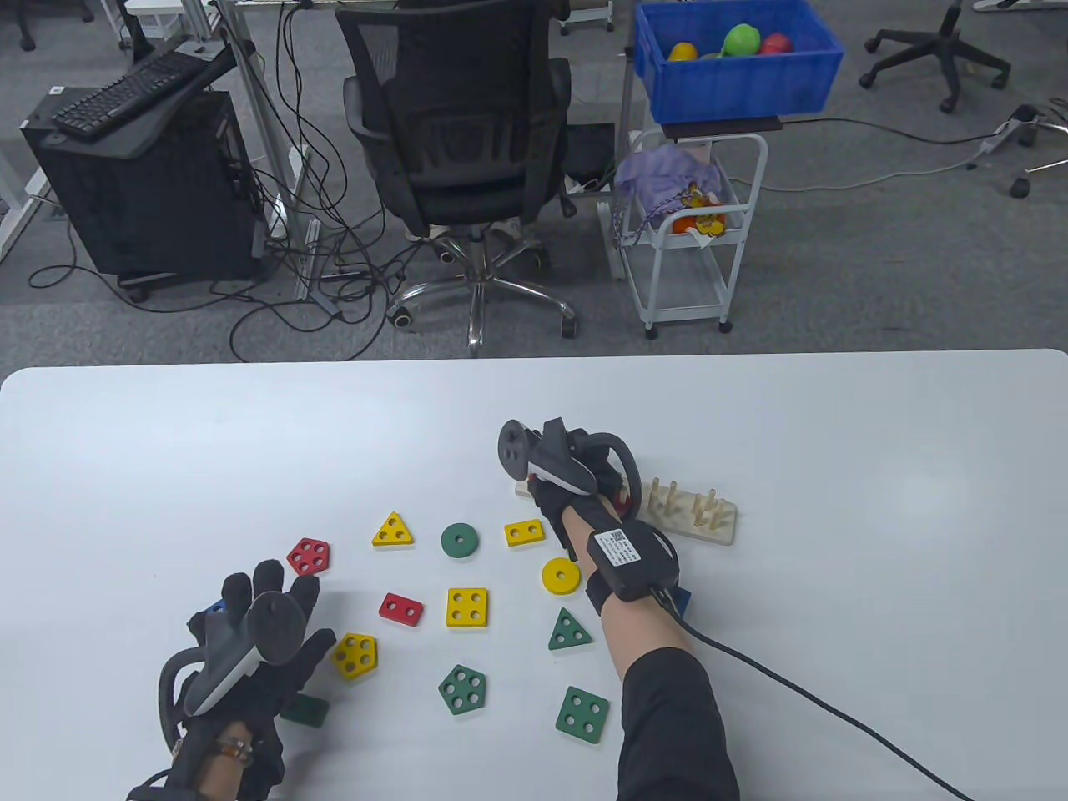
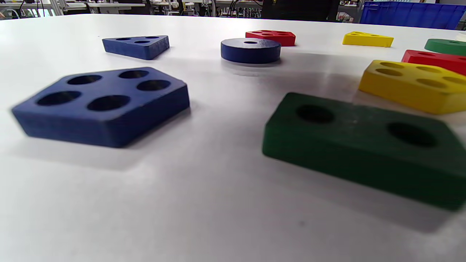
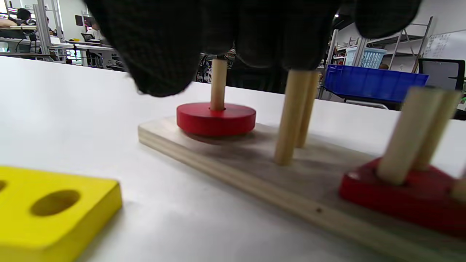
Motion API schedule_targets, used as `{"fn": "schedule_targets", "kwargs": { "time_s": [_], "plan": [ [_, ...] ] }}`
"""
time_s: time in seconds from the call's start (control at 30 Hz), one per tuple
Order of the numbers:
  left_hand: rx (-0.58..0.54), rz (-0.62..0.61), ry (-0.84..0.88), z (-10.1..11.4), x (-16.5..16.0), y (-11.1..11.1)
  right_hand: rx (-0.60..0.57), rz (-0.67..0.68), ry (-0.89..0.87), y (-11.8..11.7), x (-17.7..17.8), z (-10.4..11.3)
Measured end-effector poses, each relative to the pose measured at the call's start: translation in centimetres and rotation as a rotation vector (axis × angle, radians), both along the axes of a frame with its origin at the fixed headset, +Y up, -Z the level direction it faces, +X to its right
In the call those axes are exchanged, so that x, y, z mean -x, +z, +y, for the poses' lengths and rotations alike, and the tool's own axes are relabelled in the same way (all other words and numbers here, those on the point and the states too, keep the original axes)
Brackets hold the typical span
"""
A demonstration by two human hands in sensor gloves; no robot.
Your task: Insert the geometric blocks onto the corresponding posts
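Observation:
The wooden post board (image 1: 709, 521) lies right of the table's middle, its left part hidden by my right hand (image 1: 567, 480). In the right wrist view a red disc (image 3: 216, 118) sits on the single post, a pair of posts (image 3: 291, 120) is bare, and a red triangle (image 3: 400, 196) sits on its posts. My right hand's fingers (image 3: 164, 43) hang just above the posts and hold nothing. My left hand (image 1: 250, 634) rests with its fingers spread at the front left, over the blue blocks. Loose blocks lie between the hands, among them a yellow rectangle (image 1: 524, 533) and a yellow disc (image 1: 561, 576).
The left wrist view shows a blue block with several holes (image 2: 105, 103), a blue triangle (image 2: 136, 45), a blue disc (image 2: 250, 50) and a green rectangle (image 2: 364, 145). A green square (image 1: 582, 714) and a green triangle (image 1: 569, 632) lie beside my right forearm. A cable (image 1: 801, 692) trails off right.

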State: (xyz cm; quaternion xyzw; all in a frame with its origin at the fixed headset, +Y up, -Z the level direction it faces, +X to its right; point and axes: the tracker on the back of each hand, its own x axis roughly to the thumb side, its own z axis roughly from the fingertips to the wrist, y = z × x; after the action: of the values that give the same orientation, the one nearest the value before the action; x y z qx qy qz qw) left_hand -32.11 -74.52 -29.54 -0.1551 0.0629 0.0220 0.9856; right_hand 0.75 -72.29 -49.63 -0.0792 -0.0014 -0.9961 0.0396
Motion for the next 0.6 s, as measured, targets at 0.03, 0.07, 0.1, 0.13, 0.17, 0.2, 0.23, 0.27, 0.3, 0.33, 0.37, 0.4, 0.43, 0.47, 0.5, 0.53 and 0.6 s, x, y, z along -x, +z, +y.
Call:
{"fn": "schedule_targets", "kwargs": {
  "time_s": [0.03,0.07,0.1,0.13,0.17,0.2,0.23,0.27,0.3,0.33,0.37,0.4,0.43,0.47,0.5,0.53,0.6],
  "plan": [
    [0.001,0.001,0.001,0.0,0.0,0.0,-0.01,0.005,0.004,0.3,-0.3,0.5],
    [0.001,0.003,0.002,0.0,0.0,0.0,-0.015,0.012,0.005,0.7,-0.6,0.9],
    [0.001,0.004,0.003,0.0,0.1,0.0,-0.018,0.026,0.003,1.2,-1.2,1.5],
    [0.001,0.005,0.003,0.0,0.1,0.0,-0.02,0.038,0.002,1.9,-1.9,2.1],
    [0.001,0.006,0.004,0.0,0.1,0.0,-0.027,0.052,-0.001,2.6,-2.4,2.5],
    [0.002,0.006,0.004,0.0,0.1,-0.1,-0.031,0.068,0.0,3.5,-3.1,2.9],
    [0.002,0.005,0.003,0.0,0.1,-0.1,-0.029,0.08,0.012,4.4,-3.8,3.2],
    [0.002,0.003,0.002,0.0,0.1,-0.1,-0.022,0.093,0.032,5.5,-4.6,3.4],
    [0.002,0.002,0.001,0.0,0.0,-0.1,-0.016,0.104,0.052,6.4,-5.2,3.4],
    [0.003,0.0,-0.001,0.0,0.0,-0.1,0.002,0.114,0.084,7.6,-6.1,3.3],
    [0.003,-0.001,-0.001,0.0,0.0,-0.1,0.032,0.115,0.117,8.6,-6.9,3.1],
    [0.003,-0.001,0.001,0.1,0.1,-0.1,0.068,0.101,0.15,9.3,-7.7,2.9],
    [0.0,0.002,0.005,0.2,0.1,-0.1,0.109,0.085,0.17,9.8,-8.4,2.6],
    [-0.004,0.006,0.011,0.3,0.3,-0.1,0.168,0.06,0.185,10.6,-9.5,2.0],
    [-0.007,0.01,0.014,0.4,0.4,-0.1,0.193,0.051,0.192,11.2,-10.3,1.4],
    [-0.012,0.014,0.015,0.4,0.5,-0.1,0.225,0.044,0.206,11.8,-11.1,0.7],
    [-0.016,0.017,0.013,0.5,0.6,0.0,0.268,0.035,0.228,12.8,-12.1,-0.5]
  ]
}}
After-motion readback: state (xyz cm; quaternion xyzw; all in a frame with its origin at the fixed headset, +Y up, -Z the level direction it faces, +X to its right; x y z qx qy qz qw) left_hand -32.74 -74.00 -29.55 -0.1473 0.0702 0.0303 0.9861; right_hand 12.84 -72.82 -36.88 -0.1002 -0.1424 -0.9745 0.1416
